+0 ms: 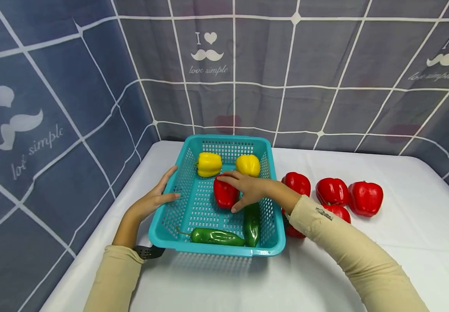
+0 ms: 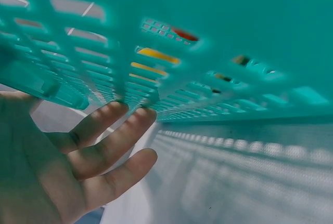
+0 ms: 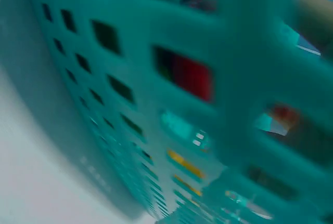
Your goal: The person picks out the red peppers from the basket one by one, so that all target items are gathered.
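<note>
In the head view, a turquoise plastic basket (image 1: 214, 249) stands before me. My left hand (image 1: 152, 203) holds its left rim, thumb over the edge; in the left wrist view the left hand's fingers (image 2: 112, 146) lie against the outer wall. Inside the basket my right hand (image 1: 253, 189) grips a red bell pepper (image 1: 224, 194), fingers across its top and thumb at its near right side. Two yellow bell peppers, one left (image 1: 209, 164) and one right (image 1: 248, 164), lie at the basket's far end. A long green pepper (image 1: 216, 236) lies along the near wall, beside another dark green vegetable (image 1: 252, 225).
Several red bell peppers (image 1: 365, 198) lie on the white tablecloth (image 1: 415, 234) right of the basket, some partly hidden by my right sleeve. A grey checked cloth (image 1: 263, 52) hangs behind and at the sides. The basket wall (image 3: 125, 63) fills much of the right wrist view.
</note>
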